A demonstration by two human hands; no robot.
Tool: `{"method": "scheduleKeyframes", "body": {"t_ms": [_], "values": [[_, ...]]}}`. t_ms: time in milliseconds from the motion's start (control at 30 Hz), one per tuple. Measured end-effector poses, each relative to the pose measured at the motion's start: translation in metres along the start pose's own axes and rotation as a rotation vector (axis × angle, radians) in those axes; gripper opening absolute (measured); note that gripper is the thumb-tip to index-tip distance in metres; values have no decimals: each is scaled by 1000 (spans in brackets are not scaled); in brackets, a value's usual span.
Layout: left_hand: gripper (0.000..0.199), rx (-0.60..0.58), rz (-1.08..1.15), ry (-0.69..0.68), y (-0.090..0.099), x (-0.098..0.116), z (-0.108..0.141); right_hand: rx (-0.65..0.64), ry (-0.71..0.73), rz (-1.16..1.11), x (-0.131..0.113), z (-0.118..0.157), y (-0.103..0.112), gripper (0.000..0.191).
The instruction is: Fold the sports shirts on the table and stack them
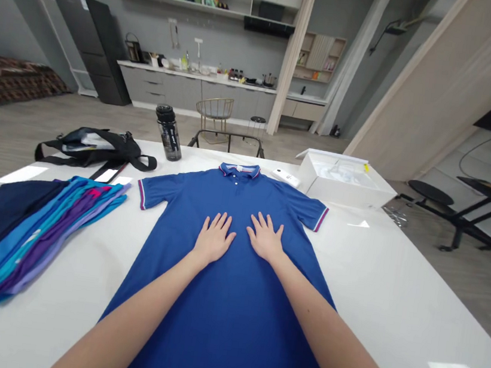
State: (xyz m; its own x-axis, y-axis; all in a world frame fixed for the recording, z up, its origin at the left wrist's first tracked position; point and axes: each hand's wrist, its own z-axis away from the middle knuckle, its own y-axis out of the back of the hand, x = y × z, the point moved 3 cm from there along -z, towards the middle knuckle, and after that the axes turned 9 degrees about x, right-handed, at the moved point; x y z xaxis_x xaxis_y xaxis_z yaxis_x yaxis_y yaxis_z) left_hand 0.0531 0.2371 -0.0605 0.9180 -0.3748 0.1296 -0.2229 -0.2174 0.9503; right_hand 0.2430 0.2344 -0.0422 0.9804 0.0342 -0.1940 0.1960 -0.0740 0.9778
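A blue polo shirt (230, 302) lies spread flat, front side up, on the white table (394, 288), its collar at the far end and its short sleeves out to both sides. The collar and cuffs carry red and white stripes. On the left part of the shirt's chest, my left hand (214, 239) rests palm down with its fingers apart. My right hand (265, 237) lies palm down on the right part of the chest, fingers spread too. Neither hand holds anything. The shirt's hem is out of view at the bottom.
Folded garments (35, 235) are stacked at the left. Behind them are a black bag (96, 149) and a dark bottle (169, 133). A small white device (286, 177) and an open white box (343, 182) stand beyond the shirt's right shoulder.
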Motion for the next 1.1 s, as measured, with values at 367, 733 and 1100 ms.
{"method": "scheduleKeyframes", "body": {"t_ms": [367,733,1100], "values": [[64,59,3,85,48,13,106,26,-129,88,34,122,25,66],[60,39,-30,-16,83,31,198,90,42,40,44,243,33,62],[57,-88,83,-125,89,104,255,58,37,19,17,294,35,61]]}}
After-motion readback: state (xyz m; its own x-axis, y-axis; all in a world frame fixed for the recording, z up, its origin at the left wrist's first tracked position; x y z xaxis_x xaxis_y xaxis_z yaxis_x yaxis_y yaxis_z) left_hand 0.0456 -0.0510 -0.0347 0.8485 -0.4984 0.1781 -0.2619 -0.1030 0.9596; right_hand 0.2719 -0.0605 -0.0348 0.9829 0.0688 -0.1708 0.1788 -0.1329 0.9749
